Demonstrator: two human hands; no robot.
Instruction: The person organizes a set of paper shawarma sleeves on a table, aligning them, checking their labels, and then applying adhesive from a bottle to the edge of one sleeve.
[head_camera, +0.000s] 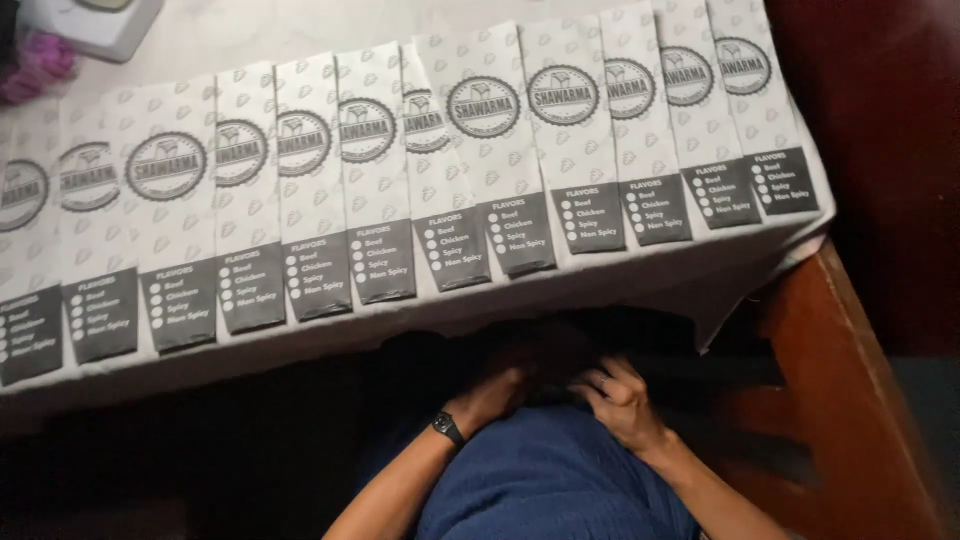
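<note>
Closest in, both hands sit low in the lap on blue cloth (545, 480), under the table's edge. The left hand (495, 392), a dark watch (447, 428) on its wrist, reaches into the shadow there; whether its fingers are curled around anything I cannot tell, for the dark hides them. The right hand (622, 400) lies just beside it, fingers (600, 385) loosely spread and holding nothing I can see. A wooden chair frame (850, 400) stands to the right. Beyond, the table (300, 25) under a white cover carries a row of overlapping white paper sleeves (400, 170) with round emblems and dark panels. Farthest off sits a white box (90, 20) beside something purple (40, 62).
</note>
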